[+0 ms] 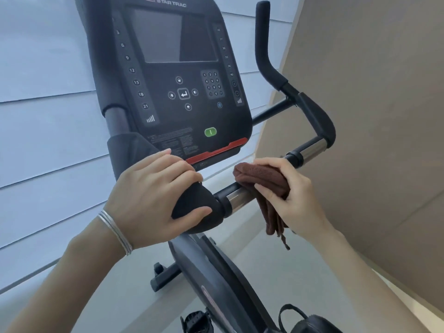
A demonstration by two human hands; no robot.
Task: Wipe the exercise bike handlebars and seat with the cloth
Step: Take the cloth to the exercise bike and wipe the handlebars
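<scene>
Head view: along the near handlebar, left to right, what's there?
bracelets → left hand on the black pad → bare chrome bar → brown cloth held on the bar by the right hand → chrome bar end.

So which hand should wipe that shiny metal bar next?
The right hand: it already holds the folded brown cloth wrapped over the chrome bar. The left hand only grips the black padded grip.

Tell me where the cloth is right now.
The cloth is in the right hand, wrapped over the chrome bar just right of the padded grip held by the left hand.
</scene>
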